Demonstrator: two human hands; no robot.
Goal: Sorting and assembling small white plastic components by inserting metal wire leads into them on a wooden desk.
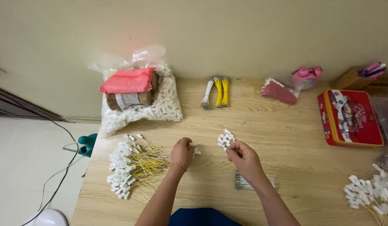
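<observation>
Near the front edge of the tabletop (286, 138), the right hand (243, 158) pinches a cluster of white connectors (225, 139) while the left hand (182, 151) is closed on one white connector (197, 152). That cluster looks loosely pinched, so pieces could easily drop among the bare wires (244, 183) below.

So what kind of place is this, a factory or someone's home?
Most likely a home worktable used for small piecework, not a factory: a plain wooden table against a bare wall, a bag of white connectors, piles of finished yellow wires, and a red biscuit tin.
</observation>
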